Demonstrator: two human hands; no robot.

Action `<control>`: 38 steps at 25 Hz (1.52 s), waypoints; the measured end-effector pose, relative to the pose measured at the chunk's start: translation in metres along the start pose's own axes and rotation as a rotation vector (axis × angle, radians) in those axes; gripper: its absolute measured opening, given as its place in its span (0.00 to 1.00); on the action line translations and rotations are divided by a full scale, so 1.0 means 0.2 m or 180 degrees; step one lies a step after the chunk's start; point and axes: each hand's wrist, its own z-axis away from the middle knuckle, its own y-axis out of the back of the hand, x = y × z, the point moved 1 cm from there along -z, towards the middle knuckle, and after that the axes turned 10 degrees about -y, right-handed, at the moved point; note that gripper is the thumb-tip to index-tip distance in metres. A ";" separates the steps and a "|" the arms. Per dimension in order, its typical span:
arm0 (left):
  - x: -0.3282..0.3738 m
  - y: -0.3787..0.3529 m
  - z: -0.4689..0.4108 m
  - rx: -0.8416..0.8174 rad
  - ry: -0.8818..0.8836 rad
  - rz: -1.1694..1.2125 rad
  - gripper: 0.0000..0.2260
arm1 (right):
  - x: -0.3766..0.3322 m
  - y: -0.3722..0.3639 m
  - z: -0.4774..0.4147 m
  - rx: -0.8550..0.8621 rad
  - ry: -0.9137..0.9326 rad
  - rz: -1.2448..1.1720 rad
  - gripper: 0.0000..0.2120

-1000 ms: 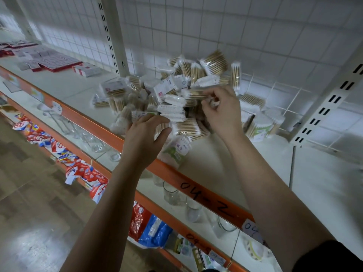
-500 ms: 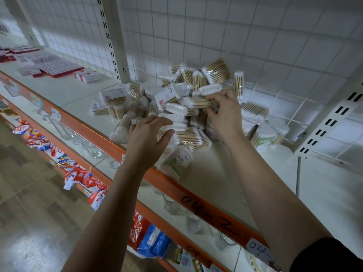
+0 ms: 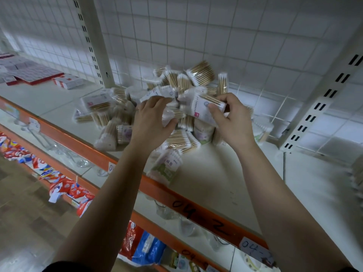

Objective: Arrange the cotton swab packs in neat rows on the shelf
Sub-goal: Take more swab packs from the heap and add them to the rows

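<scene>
While both bare arms reach up from the bottom of the frame, the right hand pinches a labelled pack between its thumb and curled fingers, holding it tilted just above the heap of cotton swab packs at the centre of the frame. The left hand, just left of it, has its fingers bent over the top of the heap and its thumb underneath, gripping a second pack whose white tips show between them. The heap lies jumbled on the white shelf, against the wire grid panel behind. A green-labelled pack lies apart from the heap, at the shelf's orange front rail. Round tubs stand at the heap's right side, near the slotted upright. Red and white boxes lie at the upper left. Below the rail, glassware stands on a lower shelf, and colourful packets fill the lower left.
</scene>
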 end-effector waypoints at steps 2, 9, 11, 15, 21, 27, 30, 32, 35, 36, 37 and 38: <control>0.00 -0.02 -0.05 -0.0200 0.0099 0.0012 0.23 | 0.03 0.03 0.02 0.0001 -0.0111 0.0023 0.07; 0.06 -0.02 -0.09 0.0171 -0.0007 0.0164 0.14 | 0.10 0.15 0.11 0.0027 -0.0575 -0.0176 0.09; 0.10 -0.01 -0.09 0.0300 -0.0125 0.0185 0.17 | 0.11 0.19 0.13 -0.0046 -0.0757 -0.0434 0.15; 0.24 0.05 -0.08 0.0414 -0.0235 0.0477 0.17 | 0.11 0.28 0.18 -0.0067 -0.1015 -0.0781 0.14; 0.52 0.08 -0.05 0.0207 -0.0124 0.1182 0.19 | 0.12 0.50 0.25 0.0134 -0.0961 -0.0567 0.05; 0.85 -0.07 -0.03 0.0063 -0.0258 0.1695 0.20 | 0.17 0.83 0.38 0.0265 -0.1090 -0.0478 0.20; 1.06 -0.14 -0.03 -0.0047 -0.0398 0.1835 0.20 | 0.18 1.05 0.46 0.0286 -0.0869 -0.0497 0.26; 1.22 -0.19 -0.03 -0.0112 -0.0481 0.1975 0.19 | 0.19 1.20 0.51 0.0481 -0.0728 -0.0329 0.18; 1.44 -0.25 -0.03 -0.0195 -0.0613 0.2146 0.18 | 0.22 1.41 0.60 0.0841 -0.0788 -0.0457 0.10; 1.51 -0.28 -0.02 -0.0206 -0.0662 0.2209 0.17 | 0.24 1.49 0.63 0.0954 -0.0768 -0.0452 0.09; 1.59 -0.29 -0.02 -0.0218 -0.0700 0.2265 0.17 | 0.26 1.56 0.66 0.1046 -0.0757 -0.0423 0.09; 1.66 -0.31 -0.01 -0.0230 -0.0728 0.2304 0.17 | 0.29 1.64 0.70 0.1115 -0.0765 -0.0376 0.10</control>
